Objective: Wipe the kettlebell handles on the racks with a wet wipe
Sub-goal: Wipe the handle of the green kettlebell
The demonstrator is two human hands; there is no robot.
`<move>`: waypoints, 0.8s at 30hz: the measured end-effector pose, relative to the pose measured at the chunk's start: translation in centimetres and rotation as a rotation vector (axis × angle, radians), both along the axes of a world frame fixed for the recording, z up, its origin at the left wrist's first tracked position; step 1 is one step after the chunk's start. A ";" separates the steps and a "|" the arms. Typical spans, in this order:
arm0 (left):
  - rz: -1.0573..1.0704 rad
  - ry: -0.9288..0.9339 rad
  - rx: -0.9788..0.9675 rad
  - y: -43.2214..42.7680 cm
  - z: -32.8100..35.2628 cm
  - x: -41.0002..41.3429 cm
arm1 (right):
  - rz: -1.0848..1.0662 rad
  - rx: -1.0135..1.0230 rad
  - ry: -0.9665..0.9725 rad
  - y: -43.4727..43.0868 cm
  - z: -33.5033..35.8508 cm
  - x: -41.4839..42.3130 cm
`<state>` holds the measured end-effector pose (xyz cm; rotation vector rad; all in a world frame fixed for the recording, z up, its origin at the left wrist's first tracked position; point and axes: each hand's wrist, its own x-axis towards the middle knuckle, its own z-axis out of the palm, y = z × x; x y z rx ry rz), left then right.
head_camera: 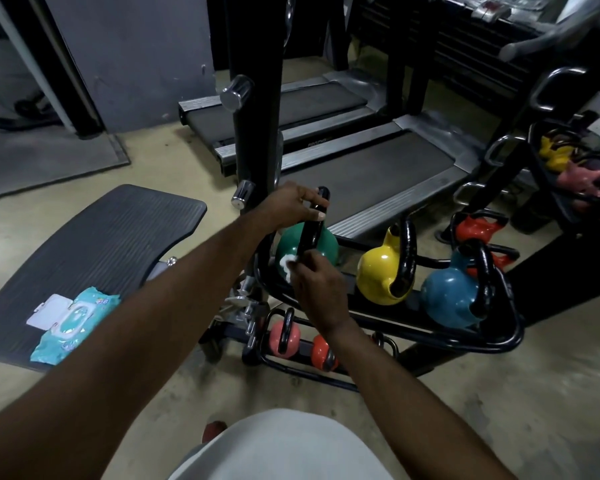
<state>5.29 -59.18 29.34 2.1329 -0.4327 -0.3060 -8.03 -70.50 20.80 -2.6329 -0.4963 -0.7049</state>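
Handle (309, 237) of green kettlebell (328, 245), left end of rack (465, 342), mid-wipe: left hand (291, 206) grips its top, right hand (321, 289) pinches wet wipe (286, 266) against lower part. Yellow kettlebell (378, 275), blue kettlebell (447, 296), others apparently pending.

left hand (291, 204) bare | right hand (321, 292) bare | garment (284, 448) plain, pale grey-white

There are at least eight kettlebells (381, 271), two racks (430, 337), two treadmills (368, 174), one pack (73, 323) and one wipe (286, 265).
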 end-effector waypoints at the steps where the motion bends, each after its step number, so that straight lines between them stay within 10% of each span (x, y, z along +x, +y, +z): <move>1: 0.000 -0.014 0.017 0.0 0.1 0.0 | -0.024 -0.022 -0.022 0.3 0.2 0.4; 11: -0.001 -0.042 0.038 -0.1 -0.1 0.0 | 0.067 0.019 -0.045 -1.5 1.4 0.2; 24: 0.432 -0.328 -0.218 1.5 -6.6 -9.9 | -0.272 0.748 0.174 -1.7 3.6 2.0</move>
